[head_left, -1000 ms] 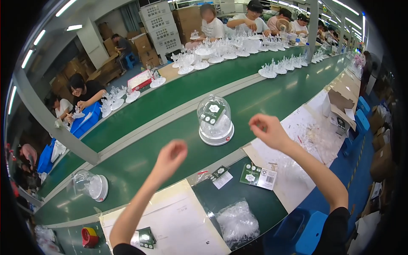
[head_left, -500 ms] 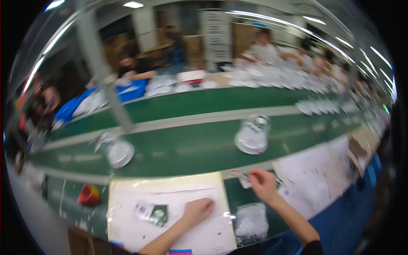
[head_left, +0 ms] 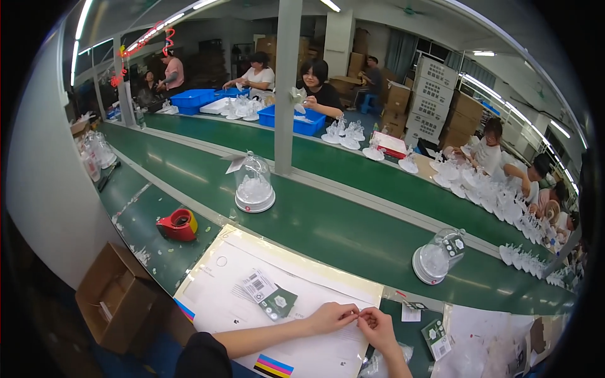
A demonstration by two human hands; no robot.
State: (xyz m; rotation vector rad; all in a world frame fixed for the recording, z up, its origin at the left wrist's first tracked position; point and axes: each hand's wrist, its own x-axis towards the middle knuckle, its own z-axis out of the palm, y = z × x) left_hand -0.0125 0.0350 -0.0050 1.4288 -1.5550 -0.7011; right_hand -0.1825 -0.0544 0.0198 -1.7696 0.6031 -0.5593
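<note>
My left hand (head_left: 332,318) and right hand (head_left: 379,329) meet in a pinch; I can't tell whether they grip anything. Towards ten o'clock, green-and-white cards (head_left: 277,302) lie on the bench's (head_left: 140,189) white sheet (head_left: 211,286): probably light, flexible, best held by edges. Two o'clock: a clear dome (head_left: 443,251), likely fragile.

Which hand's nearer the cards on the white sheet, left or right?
Left. The left hand is to the right of the cards and slightly lower in the picture; the right hand is beyond it, farther right.
</note>
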